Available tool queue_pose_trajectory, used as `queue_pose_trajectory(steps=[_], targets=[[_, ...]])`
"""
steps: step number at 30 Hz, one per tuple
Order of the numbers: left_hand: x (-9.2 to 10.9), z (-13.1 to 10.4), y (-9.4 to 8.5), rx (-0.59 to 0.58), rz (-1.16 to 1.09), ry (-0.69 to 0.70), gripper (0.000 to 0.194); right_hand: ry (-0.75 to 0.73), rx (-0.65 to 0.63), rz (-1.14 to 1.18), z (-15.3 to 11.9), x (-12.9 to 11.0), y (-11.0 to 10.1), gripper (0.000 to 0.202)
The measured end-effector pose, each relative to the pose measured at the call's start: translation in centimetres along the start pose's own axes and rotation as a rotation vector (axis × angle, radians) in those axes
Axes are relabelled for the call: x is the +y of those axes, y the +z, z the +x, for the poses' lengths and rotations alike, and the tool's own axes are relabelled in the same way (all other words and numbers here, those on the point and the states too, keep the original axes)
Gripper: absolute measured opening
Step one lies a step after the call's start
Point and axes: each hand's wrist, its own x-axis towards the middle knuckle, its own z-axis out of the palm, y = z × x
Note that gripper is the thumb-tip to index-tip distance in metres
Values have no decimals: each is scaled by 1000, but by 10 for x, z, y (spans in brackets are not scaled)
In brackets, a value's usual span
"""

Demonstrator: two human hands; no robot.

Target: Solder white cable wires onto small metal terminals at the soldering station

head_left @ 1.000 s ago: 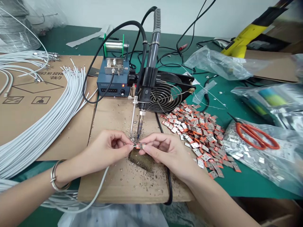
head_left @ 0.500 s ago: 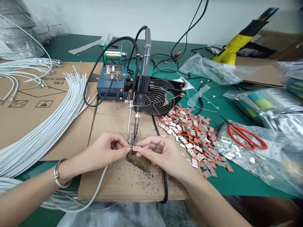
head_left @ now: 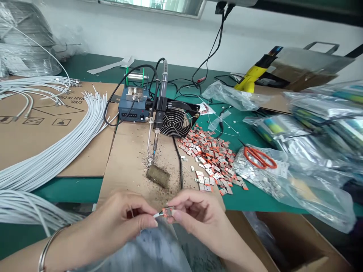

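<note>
A left hand [head_left: 124, 221] pinches a white wire end [head_left: 157, 215] against a small orange-and-metal terminal [head_left: 167, 211] gripped in the right hand [head_left: 195, 215]. Beyond the fingers sits a soldering iron [head_left: 155, 130]; farther right, a clear bag [head_left: 297, 181] holds metal pieces beneath orange scissors [head_left: 259, 156].

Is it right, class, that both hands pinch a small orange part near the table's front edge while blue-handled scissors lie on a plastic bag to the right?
Not quite. The head view shows the scissors have orange handles, not blue. The rest stands: left hand and right hand pinch the small orange part, and the scissors lie on the plastic bag.
</note>
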Motion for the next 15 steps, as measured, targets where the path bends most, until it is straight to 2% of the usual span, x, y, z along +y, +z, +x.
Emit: queue_pose_trajectory(steps=[5,11,15], targets=[[-1,-22,15,-16,108,37,24,-11,-12,-84,-25,8,9,8],[-17,-42,33,80,211,185,22,-36,-57,-119,-43,13,19,7],[-39,-47,53,134,472,307,16,12,-42,-463,-53,25,10,14]])
